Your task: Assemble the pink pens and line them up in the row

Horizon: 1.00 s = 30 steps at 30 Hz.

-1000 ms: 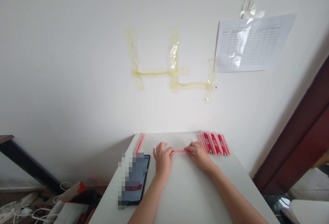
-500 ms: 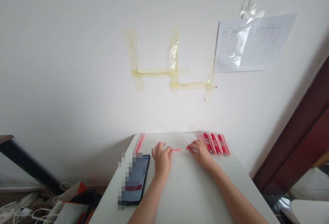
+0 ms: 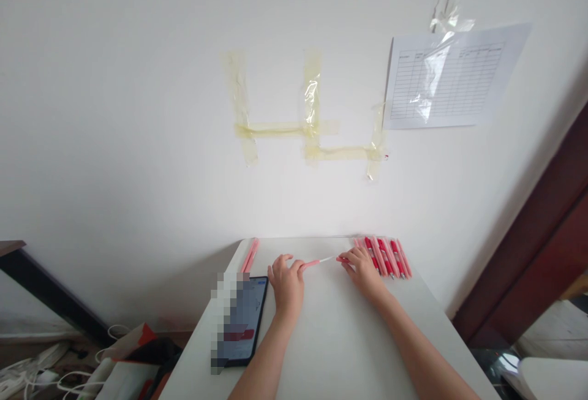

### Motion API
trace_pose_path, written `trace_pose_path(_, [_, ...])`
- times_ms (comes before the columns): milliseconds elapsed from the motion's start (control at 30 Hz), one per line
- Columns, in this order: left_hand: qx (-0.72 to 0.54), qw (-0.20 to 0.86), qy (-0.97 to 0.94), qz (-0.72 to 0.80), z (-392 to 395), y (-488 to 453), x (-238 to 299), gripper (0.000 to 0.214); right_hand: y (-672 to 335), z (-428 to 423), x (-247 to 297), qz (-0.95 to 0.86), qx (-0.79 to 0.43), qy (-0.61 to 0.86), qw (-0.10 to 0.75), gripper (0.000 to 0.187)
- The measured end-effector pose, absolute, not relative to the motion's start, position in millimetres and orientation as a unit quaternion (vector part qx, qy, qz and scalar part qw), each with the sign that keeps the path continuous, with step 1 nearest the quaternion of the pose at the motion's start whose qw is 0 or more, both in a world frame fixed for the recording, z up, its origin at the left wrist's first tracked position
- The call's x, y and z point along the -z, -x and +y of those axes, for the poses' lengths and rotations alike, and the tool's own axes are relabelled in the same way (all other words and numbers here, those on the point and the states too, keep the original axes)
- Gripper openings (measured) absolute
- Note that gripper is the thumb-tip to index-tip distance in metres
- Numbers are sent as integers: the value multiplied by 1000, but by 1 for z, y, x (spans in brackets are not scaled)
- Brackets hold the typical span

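My left hand [image 3: 288, 286] pinches the pink barrel of a pen [image 3: 311, 264] between thumb and finger, its other fingers raised. A thin whitish refill or shaft sticks out of the barrel toward the right. Across a small gap, my right hand [image 3: 361, 270] is closed on a short pink-red pen part [image 3: 342, 260], mostly hidden by the fingers; I cannot tell whether it is a cap or a barrel half. Close behind the right hand lies a row of several pink and red pens [image 3: 388, 258]. Two pink pens or pen parts [image 3: 249, 255] lie at the table's far left corner.
A phone [image 3: 243, 320], partly pixelated, lies left of my left forearm on the white table [image 3: 342, 339]. The table's back edge meets a wall [image 3: 160, 112] with tape and a printed sheet [image 3: 445, 81]. Cables [image 3: 68, 381] lie on the floor at left.
The two pen pieces have come apart: a gap now shows between the white shaft and the right hand's part. My left hand has shifted slightly left, and the pen tilts up a little.
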State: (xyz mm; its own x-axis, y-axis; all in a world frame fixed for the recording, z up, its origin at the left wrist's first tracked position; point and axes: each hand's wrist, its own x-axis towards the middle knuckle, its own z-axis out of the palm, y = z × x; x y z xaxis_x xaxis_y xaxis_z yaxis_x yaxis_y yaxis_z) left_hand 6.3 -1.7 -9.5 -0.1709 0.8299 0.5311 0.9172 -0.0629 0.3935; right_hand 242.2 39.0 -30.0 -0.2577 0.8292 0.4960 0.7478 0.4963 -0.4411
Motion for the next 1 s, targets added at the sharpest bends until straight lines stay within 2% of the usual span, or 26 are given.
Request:
trace_pose_path(467, [281, 104, 610, -733, -2, -7, 8, 29, -240, 38, 30, -793, -71, 491, 354, 18])
trace_pose_path(1000, [247, 106, 604, -750, -3, -8, 9, 24, -238, 38, 31, -794, -77, 478, 367, 21])
